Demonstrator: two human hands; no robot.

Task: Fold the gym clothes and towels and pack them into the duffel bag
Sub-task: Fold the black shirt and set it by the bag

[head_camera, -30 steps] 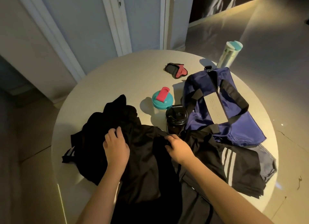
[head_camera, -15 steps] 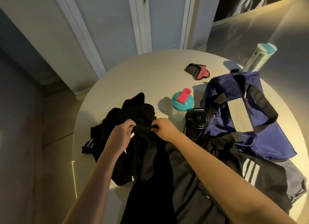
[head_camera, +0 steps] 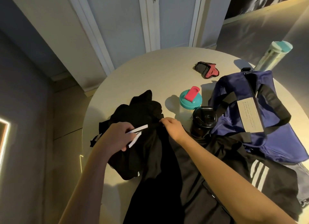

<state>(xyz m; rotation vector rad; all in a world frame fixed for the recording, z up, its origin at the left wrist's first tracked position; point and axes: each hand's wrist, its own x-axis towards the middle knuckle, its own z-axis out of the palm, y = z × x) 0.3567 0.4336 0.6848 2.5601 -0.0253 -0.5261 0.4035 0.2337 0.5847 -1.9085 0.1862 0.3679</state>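
- clothes pile [head_camera: 142, 110] on the table's [head_camera: 150, 73] near side
- duffel bag [head_camera: 275, 140] to its right
- shaker [head_camera: 190, 98] and second shaker [head_camera: 204, 118] between them
- glove [head_camera: 206, 71] further back, tall bottle [head_camera: 272, 55] behind the bag

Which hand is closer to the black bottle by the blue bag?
Right. The right hand pinches black clothing just left of the black bottle; the left hand grips the clothing farther left.

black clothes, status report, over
Left hand grips striped black garment. Right hand pinches black fabric beside it. Black bottle stands between clothes and duffel bag.
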